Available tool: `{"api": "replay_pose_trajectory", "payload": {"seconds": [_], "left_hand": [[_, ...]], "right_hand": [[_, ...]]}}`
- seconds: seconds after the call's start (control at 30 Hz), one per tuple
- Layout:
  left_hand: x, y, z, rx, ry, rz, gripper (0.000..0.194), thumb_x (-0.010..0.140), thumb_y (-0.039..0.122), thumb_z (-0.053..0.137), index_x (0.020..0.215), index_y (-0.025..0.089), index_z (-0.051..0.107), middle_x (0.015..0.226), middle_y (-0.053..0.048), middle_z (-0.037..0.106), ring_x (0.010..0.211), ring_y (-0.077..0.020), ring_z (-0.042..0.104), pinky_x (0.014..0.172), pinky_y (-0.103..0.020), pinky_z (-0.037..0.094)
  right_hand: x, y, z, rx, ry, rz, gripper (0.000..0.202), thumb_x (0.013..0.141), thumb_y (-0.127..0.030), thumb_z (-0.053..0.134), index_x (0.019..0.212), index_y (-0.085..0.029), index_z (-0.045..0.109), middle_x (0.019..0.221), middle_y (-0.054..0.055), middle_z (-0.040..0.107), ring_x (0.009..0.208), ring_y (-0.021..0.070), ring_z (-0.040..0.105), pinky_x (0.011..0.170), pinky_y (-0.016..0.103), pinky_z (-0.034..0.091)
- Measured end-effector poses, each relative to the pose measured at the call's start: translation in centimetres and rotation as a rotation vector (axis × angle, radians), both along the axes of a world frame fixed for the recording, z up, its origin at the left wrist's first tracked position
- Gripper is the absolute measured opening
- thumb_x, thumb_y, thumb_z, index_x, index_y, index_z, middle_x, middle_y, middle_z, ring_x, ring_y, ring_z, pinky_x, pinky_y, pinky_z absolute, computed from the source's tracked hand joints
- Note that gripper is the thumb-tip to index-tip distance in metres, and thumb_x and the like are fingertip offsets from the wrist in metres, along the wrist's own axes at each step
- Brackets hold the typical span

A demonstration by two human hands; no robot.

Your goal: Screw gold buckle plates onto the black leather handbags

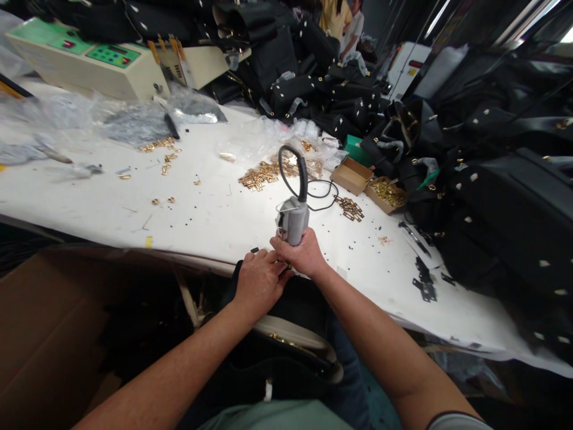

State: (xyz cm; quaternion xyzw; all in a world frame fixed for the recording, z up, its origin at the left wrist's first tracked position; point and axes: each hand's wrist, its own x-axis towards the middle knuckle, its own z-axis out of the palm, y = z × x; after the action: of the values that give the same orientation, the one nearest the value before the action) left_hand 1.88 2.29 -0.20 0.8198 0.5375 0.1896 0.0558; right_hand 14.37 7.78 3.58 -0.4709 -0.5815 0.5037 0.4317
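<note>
My right hand [304, 254] is closed round a grey corded electric screwdriver [293, 221], held upright with its cable end on top. Its tip is hidden behind my fingers. Beside it, my left hand [262, 278] grips the upper part of a black bag [304, 304] at the table's front edge, fingers bent and touching near the right hand. The bag lies on my lap, its pale lining and a gold zip showing. What lies right under the screwdriver's tip cannot be made out.
Gold metal fittings [259, 176] lie in heaps on the white table [215, 221]. A small cardboard box [387, 194] holds gold pieces. Black bags [514, 209] are piled right and behind. A machine with green panels [98, 65] stands back left. Another person [351, 30] is far back.
</note>
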Motion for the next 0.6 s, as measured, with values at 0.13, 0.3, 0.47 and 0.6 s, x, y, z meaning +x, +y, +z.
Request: {"api": "replay_pose_trajectory", "payload": {"seconds": [0.13,0.3,0.47,0.6], "left_hand": [[0.0,0.1,0.1,-0.005,0.011,0.0,0.013,0.09,0.035,0.068,0.099,0.027,0.074,0.101,-0.005,0.071,0.097,-0.0306,0.06,0.073,-0.045,0.04],[-0.2,0.0,0.2,0.009,-0.034,-0.008,0.011,0.089,0.035,0.07,0.095,0.026,0.075,0.1,-0.004,0.072,0.096,-0.0283,0.061,0.076,-0.044,0.041],[-0.3,-0.1,0.3,0.018,-0.073,-0.024,0.016,0.093,0.035,0.063,0.092,0.024,0.073,0.103,-0.005,0.072,0.096,-0.0257,0.062,0.077,-0.041,0.042],[-0.5,0.0,0.9,0.063,-0.034,-0.044,0.017,0.094,0.036,0.06,0.093,0.023,0.071,0.102,-0.007,0.071,0.095,-0.0255,0.062,0.078,-0.039,0.043]], "right_hand": [[0.1,-0.3,0.0,0.005,0.029,-0.038,0.03,0.074,-0.038,0.071,0.062,-0.019,0.052,0.055,-0.005,0.048,0.05,0.0088,0.042,0.047,0.022,0.037],[0.5,-0.4,0.6,-0.043,0.139,-0.057,0.036,0.074,-0.049,0.076,0.071,-0.017,0.06,0.054,-0.003,0.055,0.048,0.0101,0.049,0.046,0.022,0.041],[2.3,0.8,1.7,0.04,0.279,-0.291,0.047,0.078,-0.061,0.069,0.084,-0.015,0.063,0.055,-0.001,0.059,0.047,0.012,0.053,0.045,0.022,0.044],[4.7,2.1,2.1,0.111,-0.039,-0.405,0.051,0.08,-0.064,0.066,0.096,-0.016,0.064,0.063,-0.001,0.062,0.052,0.0131,0.054,0.049,0.023,0.044]]}}
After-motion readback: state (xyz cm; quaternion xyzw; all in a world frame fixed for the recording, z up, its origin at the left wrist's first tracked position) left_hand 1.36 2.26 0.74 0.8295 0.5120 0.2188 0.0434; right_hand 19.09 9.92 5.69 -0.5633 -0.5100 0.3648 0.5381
